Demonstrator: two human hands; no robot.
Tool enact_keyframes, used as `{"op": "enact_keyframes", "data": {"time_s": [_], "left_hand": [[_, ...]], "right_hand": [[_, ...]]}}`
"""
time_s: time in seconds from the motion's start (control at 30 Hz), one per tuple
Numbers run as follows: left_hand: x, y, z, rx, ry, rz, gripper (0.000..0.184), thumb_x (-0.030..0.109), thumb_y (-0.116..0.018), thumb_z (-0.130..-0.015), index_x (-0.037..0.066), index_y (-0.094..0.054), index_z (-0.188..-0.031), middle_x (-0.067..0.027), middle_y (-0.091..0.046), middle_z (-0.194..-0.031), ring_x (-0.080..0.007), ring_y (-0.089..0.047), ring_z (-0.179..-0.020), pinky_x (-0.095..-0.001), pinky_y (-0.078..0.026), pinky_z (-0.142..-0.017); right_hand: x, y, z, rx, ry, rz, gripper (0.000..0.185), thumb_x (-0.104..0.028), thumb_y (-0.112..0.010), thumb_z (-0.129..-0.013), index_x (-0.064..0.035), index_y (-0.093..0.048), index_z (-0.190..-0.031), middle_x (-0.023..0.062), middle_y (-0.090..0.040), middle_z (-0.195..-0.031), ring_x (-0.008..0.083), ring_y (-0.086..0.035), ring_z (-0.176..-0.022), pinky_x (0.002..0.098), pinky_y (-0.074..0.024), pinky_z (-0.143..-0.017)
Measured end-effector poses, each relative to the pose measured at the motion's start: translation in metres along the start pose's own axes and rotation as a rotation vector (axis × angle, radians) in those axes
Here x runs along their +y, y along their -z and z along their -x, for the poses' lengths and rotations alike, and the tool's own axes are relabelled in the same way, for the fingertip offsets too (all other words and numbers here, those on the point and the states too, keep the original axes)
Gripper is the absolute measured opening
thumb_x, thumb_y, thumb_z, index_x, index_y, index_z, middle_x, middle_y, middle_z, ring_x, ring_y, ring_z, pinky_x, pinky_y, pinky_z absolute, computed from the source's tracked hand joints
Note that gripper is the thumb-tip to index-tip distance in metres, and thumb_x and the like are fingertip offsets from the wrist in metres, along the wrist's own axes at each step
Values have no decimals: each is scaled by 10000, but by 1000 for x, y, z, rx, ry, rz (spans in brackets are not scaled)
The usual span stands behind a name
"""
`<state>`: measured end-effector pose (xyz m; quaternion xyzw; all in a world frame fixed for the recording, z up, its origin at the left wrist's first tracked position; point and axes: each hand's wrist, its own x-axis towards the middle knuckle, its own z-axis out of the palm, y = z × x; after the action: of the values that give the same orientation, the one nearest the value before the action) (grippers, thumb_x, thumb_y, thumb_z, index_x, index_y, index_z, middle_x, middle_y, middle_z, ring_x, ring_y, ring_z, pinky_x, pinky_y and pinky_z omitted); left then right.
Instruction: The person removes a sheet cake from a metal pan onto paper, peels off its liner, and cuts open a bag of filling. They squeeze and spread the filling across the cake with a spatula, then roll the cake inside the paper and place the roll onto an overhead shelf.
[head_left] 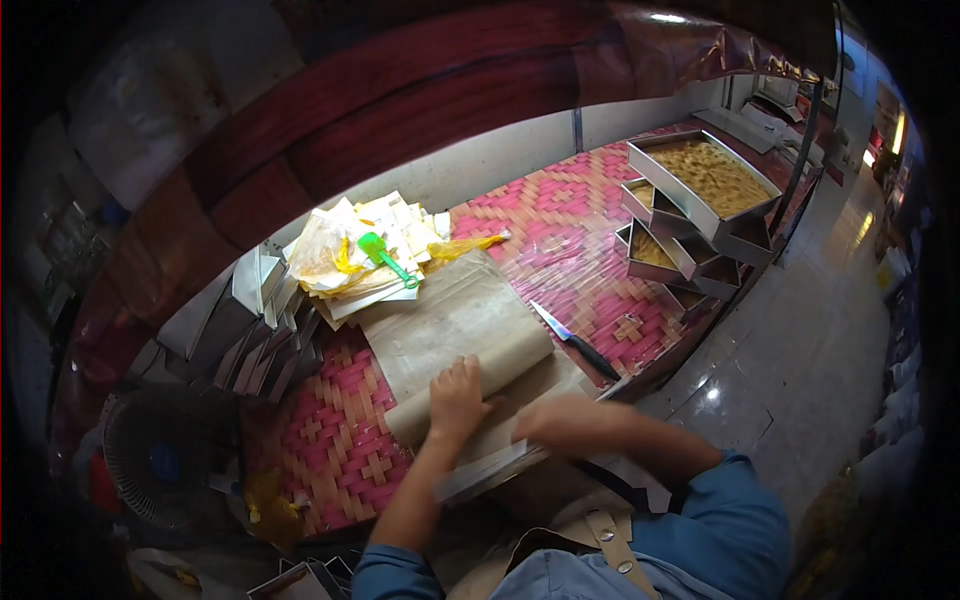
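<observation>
L hand (457, 398): fingers bent, resting on the curled part of the brown paper (455, 315); whether they grip it or just press, can't tell. R hand (556, 424): blurred, fingers drawn in, over the near part of the same paper, just R of L fingers; clenched or grasping, can't tell.

Brown paper: under & beyond L fingers, wide sheet on the pink & tan woven-pattern table cover (625, 325). Its curl runs from L of L fingers to beyond R fingers, approx. crosswise.

Knife (575, 342): beyond R fingers, a bit to R, flat on cover near paper's R side. Black handle toward R arm, blade pointing away.

Paper pile (340, 265): beyond L fingers, to L; white/cream pcs., messy, w/ yellow stains. Green scoop (380, 255) lies on top, handle end toward L fingers.

Filled trays (705, 178): far R of fingers, beyond knife, stacked askew near table edge; at least 3 show golden-brown contents.

Metal pans (250, 300): L of L fingers, beside pile, several leaning/nested. Fan (163, 462): far L of L fingers, round grille, blue hub.
</observation>
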<state>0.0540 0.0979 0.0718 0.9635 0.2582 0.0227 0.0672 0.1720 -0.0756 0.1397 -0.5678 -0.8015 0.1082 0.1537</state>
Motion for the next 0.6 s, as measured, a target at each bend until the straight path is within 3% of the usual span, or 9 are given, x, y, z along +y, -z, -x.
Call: {"op": "enact_keyframes", "data": {"time_s": [0.07, 0.1, 0.17, 0.3, 0.4, 0.43, 0.47, 0.53, 0.6], "left_hand": [[19, -23, 25, 420, -74, -180, 840, 621, -582, -733, 26, -384, -1292, -216, -396, -1314, -375, -425, -1142, -509, -307, -989], [30, -34, 35, 420, -46, -172, 885, 666, -487, -775, 27, -319, -1363, -215, -279, -1405, -393, -280, -1251, -546, -195, -1038], [49, -47, 58, 442, -26, -157, 874, 645, -490, -788, 29, -304, -1379, -216, -229, -1443, -403, -221, -1306, -538, -173, -1058], [81, -43, 112, 301, -56, 61, 825, 579, -548, -797, 37, -322, -1378, -213, -176, -1473, -395, -130, -1356, -542, -121, -1078], [89, -52, 146, 348, -134, 260, 714, 491, -527, -860, 39, -317, -1372, -218, -258, -1442, -381, -221, -1337, -507, -187, -1077], [94, -59, 153, 155, 89, 1056, 648, 445, -489, -896, 40, -309, -1370, -215, -306, -1417, -366, -282, -1314, -489, -223, -1073], [97, -62, 156, -86, 324, 1833, 583, 398, -451, -932, 42, -300, -1367, -211, -355, -1391, -351, -342, -1291, -471, -258, -1069], [91, -51, 150, -70, 292, 2106, 539, 361, -412, -952, 44, -287, -1371, -204, -387, -1367, -340, -382, -1265, -465, -282, -1065], [83, -28, 145, -105, 279, 2465, 476, 299, -375, -972, 52, -289, -1370, -179, -406, -1353, -314, -408, -1252, -464, -314, -1063]], "right_hand": [[28, 31, 5, 305, -333, 82, 152, -89, -482, -813, -68, -586, -922, 126, -579, -851, 303, -625, -801, 404, -505, -671], [52, 33, 5, 420, -538, 108, 154, -93, -486, -817, -62, -586, -929, 133, -575, -855, 301, -624, -808, 405, -505, -669], [116, 19, 3, 278, -764, 411, 185, -118, -498, -827, -33, -590, -963, 156, -577, -916, 310, -620, -830, 385, -508, -680], [163, -5, -6, 202, -836, 472, 243, -182, -529, -838, 4, -587, -984, 192, -572, -1015, 342, -604, -879, 393, -492, -751], [129, -27, -28, 256, -538, -56, 391, -322, -577, -846, -4, -583, -1073, 202, -567, -1104, 355, -574, -976, 409, -439, -870], [106, -31, -41, 205, -429, -259, 435, -369, -586, -846, -16, -580, -1101, 196, -574, -1112, 351, -566, -1002, 413, -424, -893], [94, -38, -56, -54, -309, -277, 462, -412, -570, -853, -41, -586, -1129, 175, -608, -1077, 333, -577, -998, 397, -435, -877], [24, -21, -60, -404, -336, -529, 481, -423, -538, -849, -20, -604, -1102, 194, -625, -1044, 338, -592, -966, 397, -442, -850], [-3, -36, -61, -380, -327, -387, 545, -470, -516, -842, 3, -588, -1103, 234, -619, -1012, 376, -585, -956, 419, -436, -855]]}}
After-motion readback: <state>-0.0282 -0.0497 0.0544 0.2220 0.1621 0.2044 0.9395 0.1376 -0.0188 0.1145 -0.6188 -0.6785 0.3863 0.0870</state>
